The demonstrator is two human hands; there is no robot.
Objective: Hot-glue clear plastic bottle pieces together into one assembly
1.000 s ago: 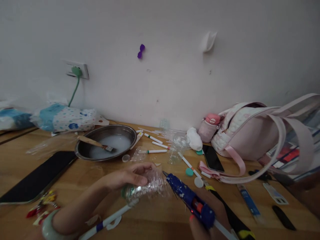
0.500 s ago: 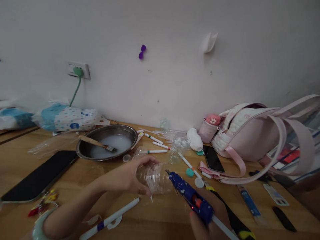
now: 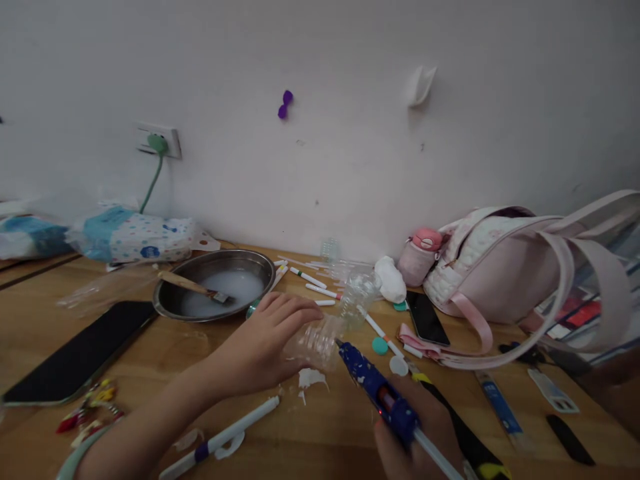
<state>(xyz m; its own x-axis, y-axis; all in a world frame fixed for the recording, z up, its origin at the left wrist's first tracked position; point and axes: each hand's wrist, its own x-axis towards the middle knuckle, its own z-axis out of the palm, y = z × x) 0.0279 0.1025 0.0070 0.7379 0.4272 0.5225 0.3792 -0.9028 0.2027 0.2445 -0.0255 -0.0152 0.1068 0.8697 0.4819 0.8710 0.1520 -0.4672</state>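
My left hand (image 3: 267,343) is wrapped round a clear ribbed plastic bottle (image 3: 324,340), which lies on its side just above the table. In my right hand (image 3: 425,423) is a dark blue glue gun (image 3: 373,383) with a white glue stick at its rear and a small red light on its body. The nozzle points up and left, close to the bottle's right end; whether it touches cannot be made out. White scraps (image 3: 311,379) lie under the bottle. Nearer to me is a white marker (image 3: 235,433) with a purple band.
A metal bowl (image 3: 163,303) of cloudy liquid holds a wooden-handled brush (image 3: 187,283). Markers, caps (image 3: 379,345) and clear plastic pieces (image 3: 359,293) lie beyond my hands. Phones (image 3: 427,319), a pink bag (image 3: 505,273), a cutter (image 3: 457,427) and a wipes pack (image 3: 140,233) surround them.
My left hand has turned more back-up over the bottle and tilted it, uncovering the white scraps beneath. The glue gun has shifted slightly left and down.
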